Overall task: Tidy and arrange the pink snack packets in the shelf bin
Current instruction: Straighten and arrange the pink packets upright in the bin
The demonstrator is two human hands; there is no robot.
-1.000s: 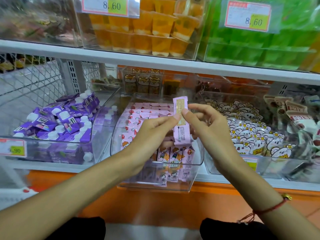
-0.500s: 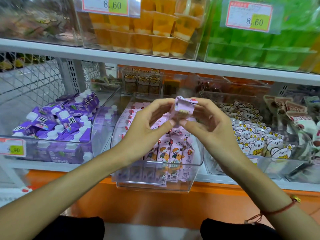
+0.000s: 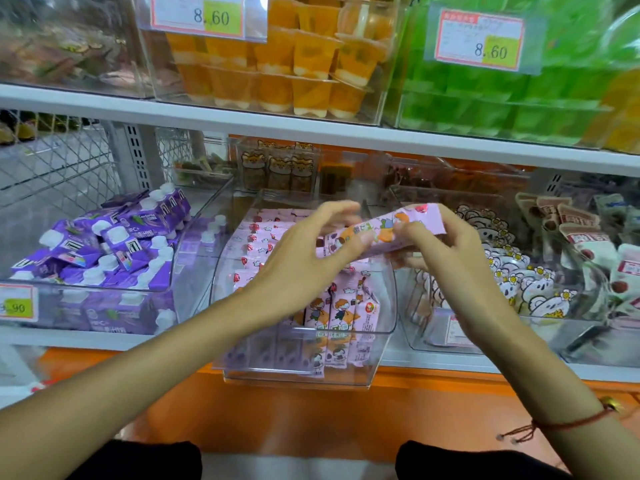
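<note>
**One pink packet held flat above the bin**

On the left, purple pouches (image 3: 114,244) are heaped in a neighbouring tray, well apart from the work. The left hand (image 3: 304,258) is seen with thumb pressed on the lower end of a pink snack packet (image 3: 384,230), its other fingers spread loosely above. The packet is carried just over the clear shelf bin (image 3: 381,372), where more pink packets (image 3: 339,317) are stood upright at the front and others are laid in rows behind. The upper end is pinched by the right hand (image 3: 446,247), fingers closed on it.

The packet is judged light, thin and pliable, with a slick film wrapper; it is best taken by its sealed ends, as a hard squeeze at the middle could crush the contents.

Half a second ago the packet was bunched between both hands; it is now stretched lengthways, printed face up.
</note>
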